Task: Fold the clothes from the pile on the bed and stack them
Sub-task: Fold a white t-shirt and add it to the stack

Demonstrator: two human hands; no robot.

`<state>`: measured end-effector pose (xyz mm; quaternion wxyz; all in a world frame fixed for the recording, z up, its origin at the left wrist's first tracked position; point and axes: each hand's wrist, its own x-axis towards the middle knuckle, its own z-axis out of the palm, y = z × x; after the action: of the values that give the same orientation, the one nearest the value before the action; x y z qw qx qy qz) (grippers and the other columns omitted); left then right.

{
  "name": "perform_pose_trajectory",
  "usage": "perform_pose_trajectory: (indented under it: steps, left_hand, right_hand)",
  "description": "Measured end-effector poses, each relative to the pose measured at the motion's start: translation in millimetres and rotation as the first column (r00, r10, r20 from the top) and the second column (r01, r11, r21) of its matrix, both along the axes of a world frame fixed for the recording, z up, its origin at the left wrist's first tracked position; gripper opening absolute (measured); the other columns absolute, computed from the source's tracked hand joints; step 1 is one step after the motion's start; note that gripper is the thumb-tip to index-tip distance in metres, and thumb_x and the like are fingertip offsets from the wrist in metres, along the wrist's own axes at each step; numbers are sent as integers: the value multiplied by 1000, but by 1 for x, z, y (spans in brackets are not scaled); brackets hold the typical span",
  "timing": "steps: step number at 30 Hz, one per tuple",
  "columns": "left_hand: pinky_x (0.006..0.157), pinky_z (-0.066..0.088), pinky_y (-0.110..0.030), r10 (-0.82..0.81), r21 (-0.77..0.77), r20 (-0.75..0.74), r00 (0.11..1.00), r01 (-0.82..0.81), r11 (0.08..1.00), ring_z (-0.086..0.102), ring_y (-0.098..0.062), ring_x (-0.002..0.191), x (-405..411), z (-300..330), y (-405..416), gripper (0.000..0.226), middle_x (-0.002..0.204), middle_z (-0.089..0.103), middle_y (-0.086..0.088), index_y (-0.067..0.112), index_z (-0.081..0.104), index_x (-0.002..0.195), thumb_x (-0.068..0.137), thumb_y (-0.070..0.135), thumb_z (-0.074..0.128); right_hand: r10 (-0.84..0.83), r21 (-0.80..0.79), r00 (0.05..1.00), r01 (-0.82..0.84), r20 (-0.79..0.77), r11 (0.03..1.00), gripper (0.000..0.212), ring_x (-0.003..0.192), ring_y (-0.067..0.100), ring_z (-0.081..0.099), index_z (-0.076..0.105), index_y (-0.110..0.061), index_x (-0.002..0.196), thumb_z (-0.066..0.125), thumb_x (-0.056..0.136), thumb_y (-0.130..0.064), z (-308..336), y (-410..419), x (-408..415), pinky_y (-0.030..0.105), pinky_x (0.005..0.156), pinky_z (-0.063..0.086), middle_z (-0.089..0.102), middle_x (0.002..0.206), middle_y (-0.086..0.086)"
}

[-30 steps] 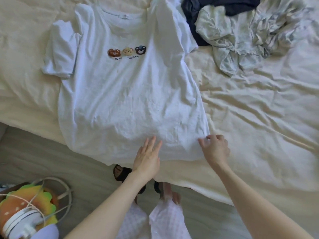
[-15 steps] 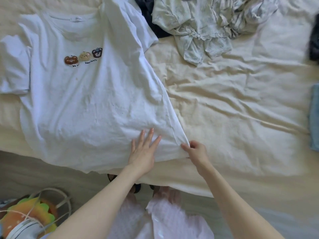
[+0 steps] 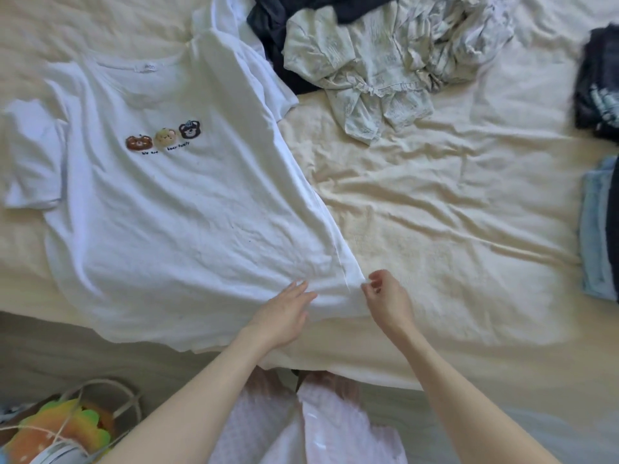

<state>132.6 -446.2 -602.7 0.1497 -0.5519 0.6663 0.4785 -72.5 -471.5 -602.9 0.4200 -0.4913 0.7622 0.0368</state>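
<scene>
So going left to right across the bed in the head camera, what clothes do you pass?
White bear T-shirt → crumpled pale green garment → folded dark garment and folded light blue stack, both at the right edge.

small black print under 3 bear faces on the white t-shirt [image 3: 174, 209] reads roughly "bear family".

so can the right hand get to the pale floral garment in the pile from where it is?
Probably yes. The right hand pinches the white T-shirt's hem corner, and only bare sheet lies between it and the floral garment. It would need to let go and stretch far.
</scene>
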Motion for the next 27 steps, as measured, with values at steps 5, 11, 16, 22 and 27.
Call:
perform_pose_trajectory:
  steps: [5, 11, 16, 22, 27]
  left_hand:
    - [111, 15, -22, 357, -96, -68, 932, -363, 927, 22, -12, 141, 60, 20, 0, 44, 153, 28, 0, 20, 37, 143, 99, 16, 39]
    - [110, 21, -23, 622, -224, -37, 782, -613, 758, 30, -15, 137, 193, 36, 1, 43, 147, 35, -3, 13, 41, 139, 96, 9, 45]
    - [103, 29, -26, 839, -285, -30, 543, -810, 513, 38, -26, 131, 322, 25, -33, 46, 142, 39, -13, 7, 40, 138, 93, 7, 51]
    - [72, 45, -32, 977, 64, -138, -162, -986, -155, 57, -21, 78, 445, 4, -89, 30, 100, 61, -12, 3, 55, 121, 93, 15, 54]
    - [68, 47, -27, 967, 433, 12, -254, -871, -234, 58, -15, 72, 487, -11, -120, 11, 83, 62, -4, 13, 60, 94, 89, 22, 63]
  right_hand:
    - [348, -219, 915, -389, -204, 895, 54, 140, 26, 27, 31, -16, 145, 45, 97, -36, 23, -30, 43, 42, 111, 24, 33, 150, 8]
    - [644, -168, 737, -674, -203, 719, 59, 147, 21, 1, 8, -26, 151, 30, 100, -45, 31, -68, 163, 44, 117, 3, 4, 160, 2]
    - [738, -182, 652, -758, -176, 626, 59, 147, 24, -4, 6, -25, 151, 30, 100, -44, 19, -94, 287, 49, 116, 2, -2, 160, 2]
    - [787, -151, 600, -799, -146, 582, 56, 146, 24, -8, 13, -24, 150, 32, 100, -43, -6, -104, 417, 52, 115, -3, -3, 159, 1]
    - [783, -117, 605, -796, -144, 593, 60, 146, 24, -8, 10, -28, 150, 37, 99, -43, -30, -113, 479, 55, 114, 4, -8, 159, 1]
